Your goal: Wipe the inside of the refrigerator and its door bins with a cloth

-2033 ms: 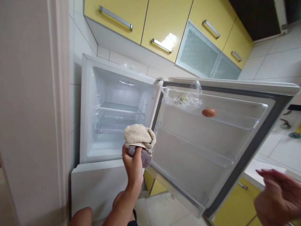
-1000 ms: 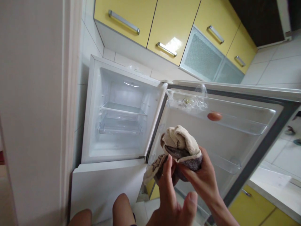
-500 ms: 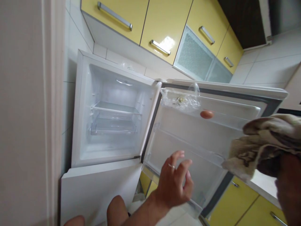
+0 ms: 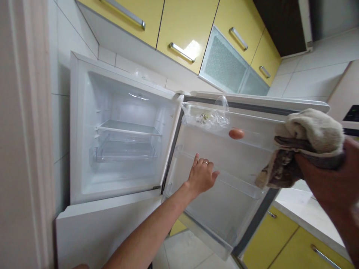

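Note:
A white fridge (image 4: 84, 209) stands with its upper door (image 4: 246, 112) swung wide open. My left hand (image 4: 202, 173) reaches to the door's inner side, fingers curled over the rim of the clear lower door shelf (image 4: 241, 185). My right hand (image 4: 328, 179) is at the right edge, closed on a bunched beige and grey cloth (image 4: 305, 144) held up in front of the door's outer edge. In the upper door shelf lie a brown egg (image 4: 236, 133) and a crumpled clear plastic bag (image 4: 206, 116).
Inside the compartment are a glass shelf (image 4: 126, 127) and a clear tray (image 4: 123, 151). Yellow wall cabinets (image 4: 185, 22) with metal handles hang above. A white counter (image 4: 305, 213) over yellow base cabinets sits at lower right. A white wall (image 4: 25, 130) bounds the left.
The cloth passed from my left hand to my right, which carried it to the right. My left hand, now empty, has reached forward onto the lower door shelf.

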`<state>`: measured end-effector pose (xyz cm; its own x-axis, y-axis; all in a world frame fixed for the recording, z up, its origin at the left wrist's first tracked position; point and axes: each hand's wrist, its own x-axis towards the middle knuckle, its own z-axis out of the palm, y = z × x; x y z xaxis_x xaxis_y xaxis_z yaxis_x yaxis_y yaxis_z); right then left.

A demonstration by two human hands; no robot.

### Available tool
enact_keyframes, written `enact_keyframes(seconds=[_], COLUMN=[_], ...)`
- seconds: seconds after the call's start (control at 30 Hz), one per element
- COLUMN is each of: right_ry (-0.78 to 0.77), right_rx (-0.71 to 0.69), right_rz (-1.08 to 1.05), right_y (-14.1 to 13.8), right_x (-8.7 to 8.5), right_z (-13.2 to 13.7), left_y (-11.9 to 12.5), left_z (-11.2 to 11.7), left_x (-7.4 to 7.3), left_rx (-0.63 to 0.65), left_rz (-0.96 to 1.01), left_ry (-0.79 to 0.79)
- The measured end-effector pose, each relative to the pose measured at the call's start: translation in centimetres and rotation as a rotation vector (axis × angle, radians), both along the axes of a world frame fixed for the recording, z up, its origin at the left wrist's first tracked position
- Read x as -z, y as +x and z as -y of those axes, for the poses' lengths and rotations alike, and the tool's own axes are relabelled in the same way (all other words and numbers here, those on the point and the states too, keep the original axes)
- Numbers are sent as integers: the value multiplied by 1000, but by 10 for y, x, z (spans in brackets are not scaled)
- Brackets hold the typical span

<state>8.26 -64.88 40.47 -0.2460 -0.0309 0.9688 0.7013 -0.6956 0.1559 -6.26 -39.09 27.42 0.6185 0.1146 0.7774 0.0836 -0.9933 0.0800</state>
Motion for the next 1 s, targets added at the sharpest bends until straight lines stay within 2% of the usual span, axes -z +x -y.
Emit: enact_keyframes(seconds=[0.1, 0.2, 0.27, 0.37, 0.57, 0.67, 0.8, 0.9, 1.0], right_ry=[-94, -207, -300, -440, -694, -824, -943, -1002, -1066], right_rx=[13, 100, 133, 111, 47, 34, 48, 34, 39], right_rz=[143, 227, 216, 82, -17, -22, 12, 56, 90], right_y=[-13, -45, -67, -88, -106, -118, -131, -134, -130], right_x=[-5, -4, -1, 1, -6, -8, -8, -5, 2], right_z=[-30, -60, -81, -118, -198, -234, -278, -306, -326], left_y=[3, 5, 6, 7, 8, 6, 13, 24, 32], left_z=[-1, -2, -1, 0, 0, -1, -6, -12, -15], left_x=[5, 5, 4, 2, 8, 13, 22, 31, 36], left_rx=[-1, 9, 14, 12, 82, 67, 49, 83, 127], left_rz=[35, 24, 11, -11, 108, 133, 235, 351, 441], left_ry=[16, 10, 4, -11, -76, -79, 10, 79, 84])
